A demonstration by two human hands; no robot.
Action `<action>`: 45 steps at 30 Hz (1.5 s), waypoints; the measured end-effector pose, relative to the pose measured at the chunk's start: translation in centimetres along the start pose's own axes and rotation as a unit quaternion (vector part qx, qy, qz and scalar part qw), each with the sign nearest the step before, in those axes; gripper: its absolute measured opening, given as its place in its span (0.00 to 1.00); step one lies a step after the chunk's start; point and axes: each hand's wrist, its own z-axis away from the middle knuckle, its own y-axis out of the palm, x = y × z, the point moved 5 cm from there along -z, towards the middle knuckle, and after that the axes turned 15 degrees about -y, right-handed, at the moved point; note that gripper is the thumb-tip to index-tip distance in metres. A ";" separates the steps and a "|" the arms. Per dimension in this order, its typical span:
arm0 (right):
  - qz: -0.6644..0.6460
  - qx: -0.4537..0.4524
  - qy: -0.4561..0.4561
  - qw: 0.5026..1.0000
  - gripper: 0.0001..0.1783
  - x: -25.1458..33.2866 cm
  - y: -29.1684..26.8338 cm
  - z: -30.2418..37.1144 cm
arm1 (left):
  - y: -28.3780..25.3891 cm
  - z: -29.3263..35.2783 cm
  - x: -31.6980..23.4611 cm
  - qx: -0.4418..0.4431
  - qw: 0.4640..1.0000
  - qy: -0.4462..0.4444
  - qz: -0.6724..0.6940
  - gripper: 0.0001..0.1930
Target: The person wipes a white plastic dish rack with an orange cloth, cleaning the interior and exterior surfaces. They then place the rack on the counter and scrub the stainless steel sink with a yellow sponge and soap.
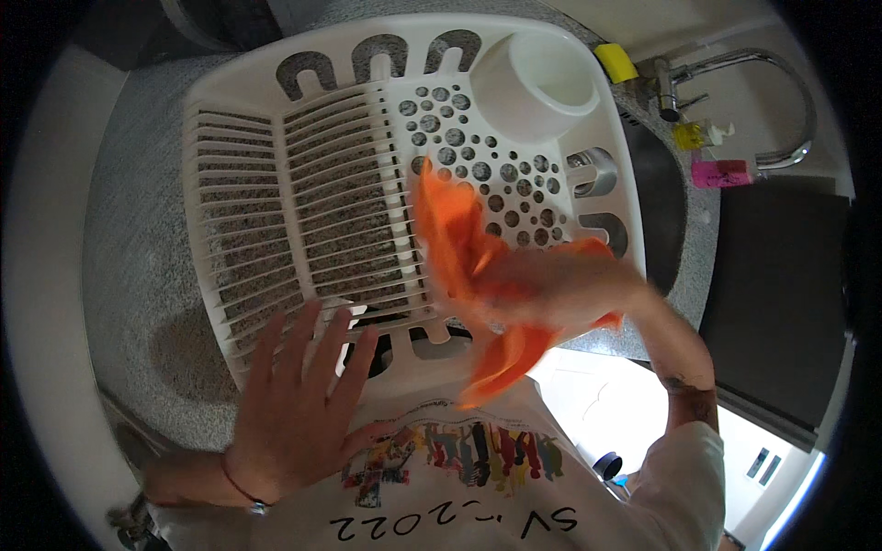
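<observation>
A white plastic dish rack (398, 230) fills the middle of the view, with slatted plate slots on its left and round drain holes on its right. My right hand (542, 285) is closed on an orange cloth (450, 220) over the rack's near right part. Motion blurs that hand, and the cloth's loose ends hang out on both sides of it. By the rack's near left edge, my left hand (299, 413) has its fingers spread and holds nothing. Whether its fingertips touch the rack I cannot tell. A round white cutlery cup (537, 83) stands in the rack's far right corner.
Beneath the rack lies a speckled grey countertop (138, 257). To the right are a dark sink (663, 207), a chrome faucet (799, 101), a yellow sponge (616, 62), a yellow soap bottle (694, 136) and a pink bottle (721, 174). A dark panel (781, 303) is at the far right.
</observation>
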 end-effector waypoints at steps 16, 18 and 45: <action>-0.252 -0.334 0.019 0.908 0.19 -3.2 -7.0 4.4 | 3.2 2.1 9.5 -0.221 0.915 -0.208 -0.267 0.34; -0.293 -0.395 -0.020 0.870 0.19 -3.3 -6.9 5.0 | 2.9 2.8 9.8 -0.167 0.931 -0.271 -0.180 0.38; 0.107 -0.471 -0.114 0.868 0.26 -8.2 -6.1 -3.9 | -0.9 -0.4 19.9 -0.363 0.822 -0.433 -0.067 0.29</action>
